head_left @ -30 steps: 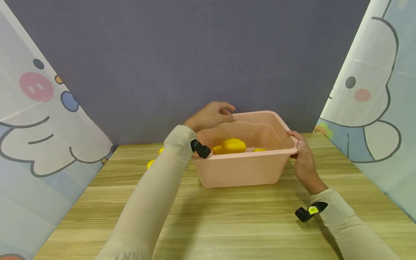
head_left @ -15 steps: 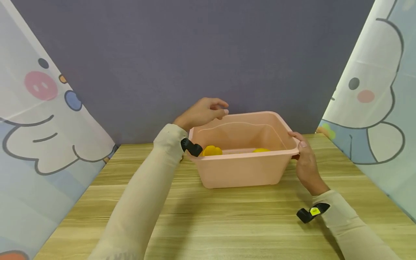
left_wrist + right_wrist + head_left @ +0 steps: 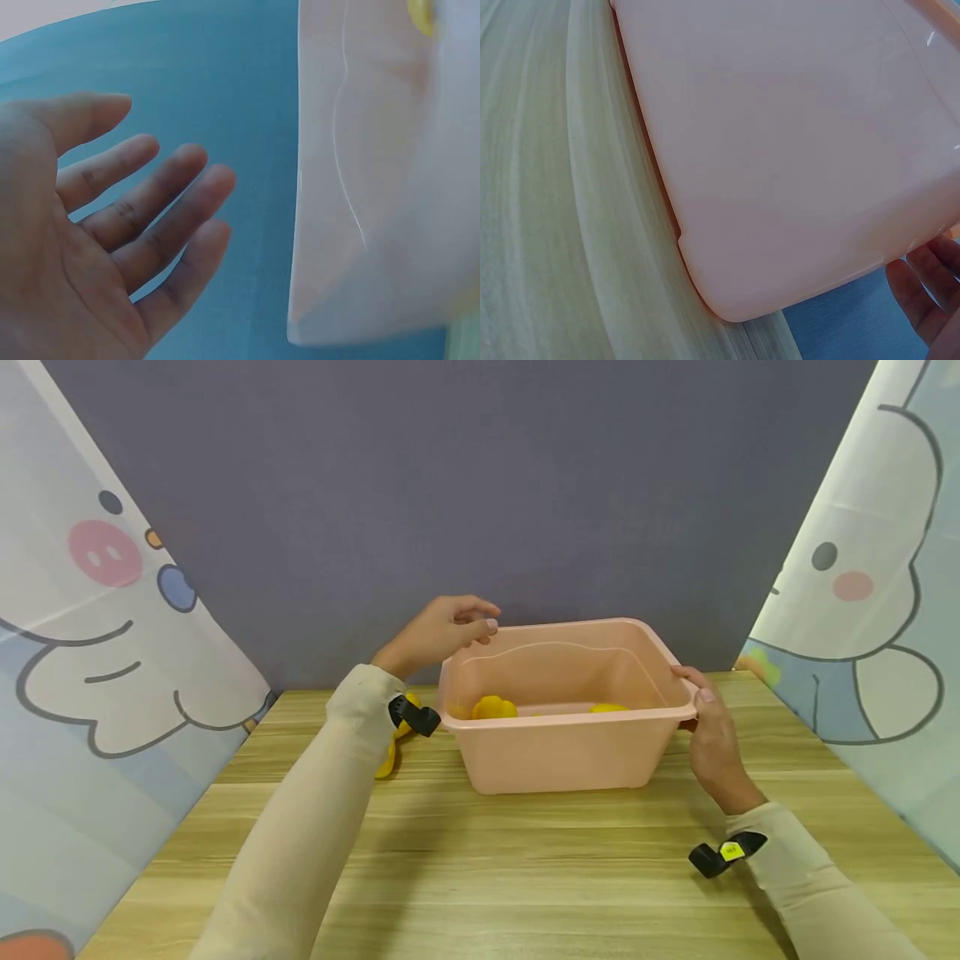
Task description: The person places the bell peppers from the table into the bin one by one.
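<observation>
A pink plastic basin [image 3: 558,752] stands on the wooden table, with yellow objects inside. One is a lobed yellow piece [image 3: 494,707] at the left, and another yellow piece [image 3: 608,707] shows at the right; the front wall hides their lower parts. My left hand [image 3: 446,631], holding nothing, hovers by the basin's back left corner with its fingers loosely spread. In the left wrist view, a gap separates its fingertips from the basin wall. My right hand [image 3: 712,739] grips the right rim, thumb on top and fingers underneath.
Partly behind my left forearm, yellow pieces [image 3: 386,762] lie on the table [image 3: 525,877], left of the basin. A dark grey panel [image 3: 480,485] rises behind it. Cartoon-printed sheets [image 3: 112,635] flank both sides.
A blurred yellow piece over the basin has dropped out of sight inside. My left hand has drifted left, off the basin's back rim. My right hand keeps its grip.
</observation>
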`<state>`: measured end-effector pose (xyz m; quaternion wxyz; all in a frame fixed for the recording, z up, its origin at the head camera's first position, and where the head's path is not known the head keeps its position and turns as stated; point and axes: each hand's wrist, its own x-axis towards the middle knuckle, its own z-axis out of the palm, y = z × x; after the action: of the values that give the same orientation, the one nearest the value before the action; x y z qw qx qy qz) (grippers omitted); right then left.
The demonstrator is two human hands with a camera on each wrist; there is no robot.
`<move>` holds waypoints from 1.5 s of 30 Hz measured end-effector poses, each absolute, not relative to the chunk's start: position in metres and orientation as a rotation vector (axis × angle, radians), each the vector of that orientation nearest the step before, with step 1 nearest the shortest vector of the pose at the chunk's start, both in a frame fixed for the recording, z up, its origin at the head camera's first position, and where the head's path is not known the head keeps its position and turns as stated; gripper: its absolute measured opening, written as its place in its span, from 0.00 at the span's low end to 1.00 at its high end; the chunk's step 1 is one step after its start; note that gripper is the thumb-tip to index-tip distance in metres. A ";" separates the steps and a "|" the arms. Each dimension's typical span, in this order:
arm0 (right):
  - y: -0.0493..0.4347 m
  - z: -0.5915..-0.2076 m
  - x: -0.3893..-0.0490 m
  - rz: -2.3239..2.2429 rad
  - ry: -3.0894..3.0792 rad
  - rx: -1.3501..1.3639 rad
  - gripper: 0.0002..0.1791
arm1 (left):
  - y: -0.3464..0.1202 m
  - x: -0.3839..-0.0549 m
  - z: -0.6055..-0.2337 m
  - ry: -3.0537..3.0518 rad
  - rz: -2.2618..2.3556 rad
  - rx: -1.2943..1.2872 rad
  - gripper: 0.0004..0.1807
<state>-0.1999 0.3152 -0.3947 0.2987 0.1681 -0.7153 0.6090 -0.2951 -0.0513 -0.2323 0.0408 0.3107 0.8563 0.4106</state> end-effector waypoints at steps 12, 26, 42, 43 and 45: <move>0.316 -0.395 -0.199 1.596 -1.916 0.433 0.29 | -0.081 -0.290 -0.251 2.644 1.352 0.918 0.20; 0.317 -0.395 -0.198 1.617 -1.880 0.437 0.29 | -0.108 -0.276 -0.284 2.780 1.445 0.923 0.23; 0.314 -0.398 -0.199 1.603 -1.922 0.430 0.29 | -0.135 -0.257 -0.329 2.862 1.525 0.841 0.19; 0.314 -0.397 -0.199 1.608 -1.917 0.437 0.29 | -0.136 -0.256 -0.331 2.854 1.533 0.832 0.19; 0.314 -0.397 -0.199 1.619 -1.903 0.448 0.29 | -0.139 -0.254 -0.335 2.849 1.538 0.813 0.18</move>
<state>-0.1993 0.3139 -0.3967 0.2973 0.1684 -0.7158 0.6090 -0.2543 -0.1391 -0.3353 -0.0982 0.2424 0.8493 0.4586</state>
